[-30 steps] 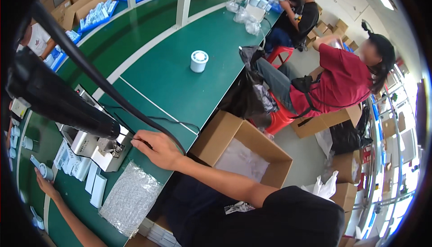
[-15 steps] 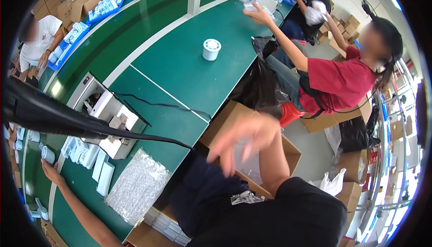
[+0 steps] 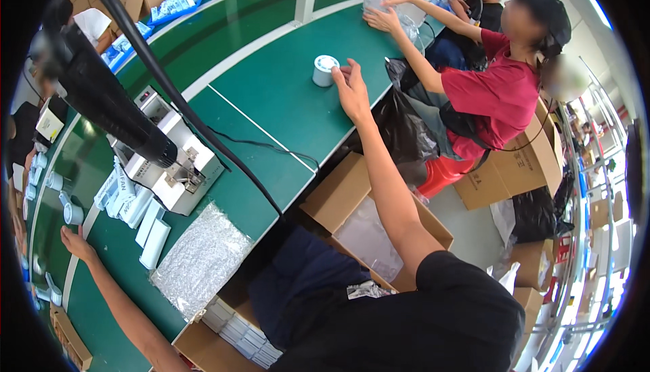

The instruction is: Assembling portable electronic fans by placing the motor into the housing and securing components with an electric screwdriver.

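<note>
My right hand [image 3: 352,91] reaches far over the green workbench, fingers apart, at the right side of a short white-and-pale-blue round cup-like part [image 3: 326,72]. I cannot tell whether the fingertips touch it. At the far left, my left hand [image 3: 80,244] is open, palm up, just below a pale-blue handheld fan [image 3: 71,211] on the green conveyor. A white metal machine [image 3: 177,169] stands on the bench between my arms. In front of it hangs a black screwdriver-like tool [image 3: 128,108], whose tip overlaps the machine's metal fixture.
Pale-blue boxes [image 3: 118,192] lie beside the machine, near a stack of bubble wrap [image 3: 202,260]. Open cartons [image 3: 342,192] stand below the bench edge. A co-worker in a red shirt [image 3: 484,94] sits at the right, holding clear plastic [image 3: 374,1]. A black cable [image 3: 271,146] crosses the bench.
My right hand has swung from above the open carton out to the round part. My left hand sits slightly lower beside the fan. The co-worker's raised hand has come down to the bench.
</note>
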Action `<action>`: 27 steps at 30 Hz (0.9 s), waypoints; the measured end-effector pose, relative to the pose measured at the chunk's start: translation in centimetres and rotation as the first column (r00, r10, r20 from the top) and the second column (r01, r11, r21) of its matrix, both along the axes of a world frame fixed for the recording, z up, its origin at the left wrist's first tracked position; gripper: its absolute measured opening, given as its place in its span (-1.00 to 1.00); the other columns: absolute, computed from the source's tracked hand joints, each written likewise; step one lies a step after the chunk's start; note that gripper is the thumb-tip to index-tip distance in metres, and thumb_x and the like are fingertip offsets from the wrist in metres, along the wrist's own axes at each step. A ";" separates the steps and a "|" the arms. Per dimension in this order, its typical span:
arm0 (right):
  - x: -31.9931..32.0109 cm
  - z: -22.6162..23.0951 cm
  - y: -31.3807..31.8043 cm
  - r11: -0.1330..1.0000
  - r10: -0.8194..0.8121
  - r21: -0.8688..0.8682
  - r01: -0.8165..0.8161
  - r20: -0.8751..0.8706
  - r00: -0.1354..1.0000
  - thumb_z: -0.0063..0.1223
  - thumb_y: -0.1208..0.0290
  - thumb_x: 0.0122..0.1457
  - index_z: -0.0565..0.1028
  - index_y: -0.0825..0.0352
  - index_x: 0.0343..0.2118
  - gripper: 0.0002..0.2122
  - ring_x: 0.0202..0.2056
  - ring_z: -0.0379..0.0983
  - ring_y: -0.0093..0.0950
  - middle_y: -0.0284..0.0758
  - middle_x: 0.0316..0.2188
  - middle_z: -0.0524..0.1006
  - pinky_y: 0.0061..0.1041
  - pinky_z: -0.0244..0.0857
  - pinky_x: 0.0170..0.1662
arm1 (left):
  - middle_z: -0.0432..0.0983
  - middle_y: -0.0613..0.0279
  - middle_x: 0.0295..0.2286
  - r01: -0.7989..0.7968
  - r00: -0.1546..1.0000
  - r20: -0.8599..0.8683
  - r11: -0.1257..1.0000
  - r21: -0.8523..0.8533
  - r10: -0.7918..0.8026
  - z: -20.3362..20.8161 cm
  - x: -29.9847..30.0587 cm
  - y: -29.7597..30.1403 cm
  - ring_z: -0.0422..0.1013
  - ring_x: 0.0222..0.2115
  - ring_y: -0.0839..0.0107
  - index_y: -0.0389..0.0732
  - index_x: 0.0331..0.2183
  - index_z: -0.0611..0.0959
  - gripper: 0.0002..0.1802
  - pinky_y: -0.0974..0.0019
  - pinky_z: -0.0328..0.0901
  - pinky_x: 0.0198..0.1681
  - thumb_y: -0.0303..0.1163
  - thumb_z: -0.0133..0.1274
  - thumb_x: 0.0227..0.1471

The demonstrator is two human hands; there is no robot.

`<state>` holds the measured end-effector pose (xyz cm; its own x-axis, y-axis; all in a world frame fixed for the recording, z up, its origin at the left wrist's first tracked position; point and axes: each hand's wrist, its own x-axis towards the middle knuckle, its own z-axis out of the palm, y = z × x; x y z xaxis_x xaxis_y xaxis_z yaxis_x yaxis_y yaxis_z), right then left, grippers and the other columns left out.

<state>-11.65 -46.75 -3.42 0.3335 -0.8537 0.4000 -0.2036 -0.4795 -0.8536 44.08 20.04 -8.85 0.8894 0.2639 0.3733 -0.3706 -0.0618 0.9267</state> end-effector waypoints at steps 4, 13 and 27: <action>-0.1 0.7 0.3 1.000 -0.006 -0.006 0.007 0.025 1.000 0.03 0.07 0.39 0.18 0.55 0.29 -0.34 0.07 0.50 -0.19 0.03 0.03 0.51 -0.31 0.35 0.14 | 0.25 -0.24 0.22 -0.003 1.000 0.014 1.000 -0.005 0.003 -1.2 1.5 1.4 0.25 0.24 0.01 -0.51 0.25 0.31 -0.32 0.03 0.51 0.10 -0.11 -0.07 0.39; 0.3 5.5 -7.8 0.738 -0.032 0.640 -0.214 0.350 0.936 -0.14 0.11 0.42 0.31 0.74 0.05 -0.42 -0.21 0.64 -0.07 0.16 -0.13 0.60 -0.27 0.55 -0.07 | 0.37 -0.23 0.14 -0.057 0.991 0.125 0.993 0.105 0.044 -2.1 6.9 4.4 0.43 0.10 0.02 -0.53 0.19 0.40 -0.39 0.07 0.49 0.12 -0.17 -0.10 0.37; -2.1 -0.9 -2.9 0.992 0.066 0.101 -0.075 0.088 0.994 0.14 0.08 0.36 0.29 0.54 0.24 -0.38 -0.09 0.50 -0.41 -0.17 -0.11 0.53 -0.40 0.36 0.08 | 0.55 -0.08 -0.02 -0.288 0.956 0.116 0.944 0.162 0.271 1.1 -3.3 -2.2 0.48 -0.04 0.14 -0.40 0.13 0.51 -0.51 0.21 0.31 0.10 -0.24 -0.10 0.34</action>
<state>-13.72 -49.62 -4.35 0.3630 -0.8678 0.3393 -0.0980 -0.3977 -0.9123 40.76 17.85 -7.73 0.7496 0.4202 0.5114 -0.3967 -0.3333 0.8553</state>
